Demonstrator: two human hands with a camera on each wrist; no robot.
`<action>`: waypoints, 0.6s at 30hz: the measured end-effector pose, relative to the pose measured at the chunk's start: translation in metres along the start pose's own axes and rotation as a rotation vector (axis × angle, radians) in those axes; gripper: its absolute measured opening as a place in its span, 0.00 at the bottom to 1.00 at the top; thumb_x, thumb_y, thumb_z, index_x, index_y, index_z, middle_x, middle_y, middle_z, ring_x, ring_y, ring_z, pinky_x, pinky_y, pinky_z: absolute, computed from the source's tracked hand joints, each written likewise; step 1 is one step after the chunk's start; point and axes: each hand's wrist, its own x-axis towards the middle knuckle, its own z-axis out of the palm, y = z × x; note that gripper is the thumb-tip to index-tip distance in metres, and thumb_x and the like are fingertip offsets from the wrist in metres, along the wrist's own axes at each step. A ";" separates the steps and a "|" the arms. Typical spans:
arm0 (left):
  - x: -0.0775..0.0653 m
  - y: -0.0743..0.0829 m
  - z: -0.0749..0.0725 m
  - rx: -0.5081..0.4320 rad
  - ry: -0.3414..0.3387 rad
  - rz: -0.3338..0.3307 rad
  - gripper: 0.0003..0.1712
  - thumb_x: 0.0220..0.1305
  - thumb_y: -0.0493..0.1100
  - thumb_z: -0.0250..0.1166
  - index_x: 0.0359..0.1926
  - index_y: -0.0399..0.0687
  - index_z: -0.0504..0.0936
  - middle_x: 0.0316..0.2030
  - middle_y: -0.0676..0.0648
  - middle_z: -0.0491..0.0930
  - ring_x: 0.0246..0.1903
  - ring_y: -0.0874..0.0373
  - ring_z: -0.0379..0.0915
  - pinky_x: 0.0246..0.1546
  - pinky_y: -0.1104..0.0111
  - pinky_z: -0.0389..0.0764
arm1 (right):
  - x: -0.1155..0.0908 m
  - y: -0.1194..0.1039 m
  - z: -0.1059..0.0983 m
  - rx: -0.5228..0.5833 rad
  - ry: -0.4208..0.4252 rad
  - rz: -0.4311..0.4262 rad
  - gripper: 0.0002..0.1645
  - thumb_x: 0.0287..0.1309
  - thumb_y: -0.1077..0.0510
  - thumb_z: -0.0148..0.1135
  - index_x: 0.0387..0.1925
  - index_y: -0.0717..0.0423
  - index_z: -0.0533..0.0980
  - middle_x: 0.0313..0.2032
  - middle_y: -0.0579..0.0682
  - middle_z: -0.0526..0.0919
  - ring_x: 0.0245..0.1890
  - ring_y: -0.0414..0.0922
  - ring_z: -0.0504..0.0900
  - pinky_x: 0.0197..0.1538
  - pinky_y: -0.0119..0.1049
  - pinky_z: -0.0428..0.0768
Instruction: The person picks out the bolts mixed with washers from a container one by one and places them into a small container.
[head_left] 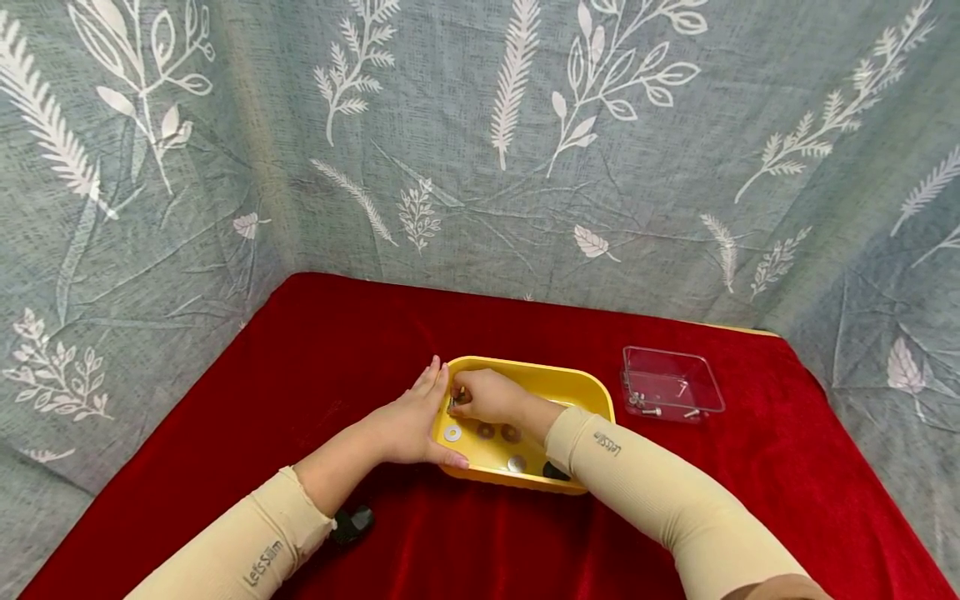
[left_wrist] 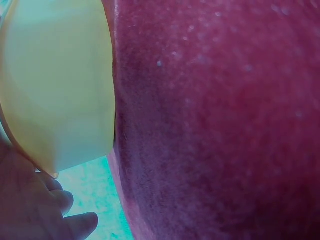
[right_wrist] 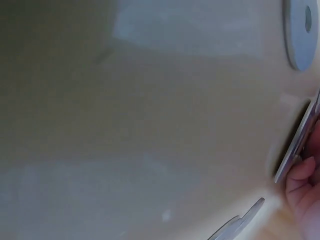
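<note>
A yellow plastic tray (head_left: 592, 383) stands on the red cloth, with several flat metal washers lying inside, one of them a pale washer (head_left: 452, 433) near its left end. My left hand (head_left: 408, 421) lies spread against that left end, thumb over the near rim and the other fingers straight toward the far corner. Inside the tray, my right hand (head_left: 491, 397) pinches a washer (right_wrist: 295, 142) on edge by the left wall. Another washer (right_wrist: 303, 32) lies flat in the right wrist view. The left wrist view shows the tray's outer wall (left_wrist: 60, 85) beside the left fingertips.
To the right stands a clear plastic box (head_left: 675, 379) with several small bolts and nuts in it. A black object (head_left: 555, 472) lies at the tray's near right corner. Another black object (head_left: 352, 525) sits by the left sleeve. Patterned grey curtains (head_left: 450, 167) hang behind.
</note>
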 end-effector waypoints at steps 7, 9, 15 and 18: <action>0.000 0.001 0.001 -0.008 -0.008 0.012 0.76 0.37 0.74 0.65 0.69 0.38 0.30 0.69 0.39 0.23 0.69 0.46 0.26 0.65 0.54 0.48 | 0.001 0.002 -0.001 0.061 -0.030 -0.030 0.11 0.51 0.53 0.66 0.35 0.51 0.74 0.24 0.40 0.75 0.25 0.36 0.72 0.32 0.26 0.72; 0.001 0.000 0.001 -0.005 -0.009 0.012 0.76 0.37 0.73 0.66 0.69 0.38 0.30 0.69 0.39 0.23 0.69 0.46 0.26 0.65 0.54 0.48 | 0.002 0.002 -0.001 0.052 -0.042 -0.039 0.11 0.51 0.54 0.66 0.34 0.51 0.74 0.24 0.40 0.75 0.24 0.36 0.72 0.31 0.26 0.72; 0.002 -0.001 0.001 0.007 -0.007 0.017 0.76 0.37 0.74 0.66 0.69 0.35 0.31 0.69 0.38 0.24 0.69 0.46 0.26 0.65 0.55 0.47 | 0.003 0.002 -0.005 0.031 -0.065 -0.066 0.10 0.50 0.54 0.67 0.32 0.50 0.75 0.23 0.40 0.75 0.23 0.36 0.71 0.30 0.26 0.72; 0.002 0.000 -0.001 0.006 -0.014 0.019 0.76 0.37 0.74 0.65 0.69 0.35 0.31 0.69 0.38 0.24 0.69 0.45 0.27 0.65 0.55 0.47 | 0.003 0.003 -0.008 0.016 -0.070 -0.071 0.09 0.49 0.53 0.67 0.31 0.49 0.75 0.23 0.40 0.76 0.23 0.35 0.71 0.30 0.26 0.73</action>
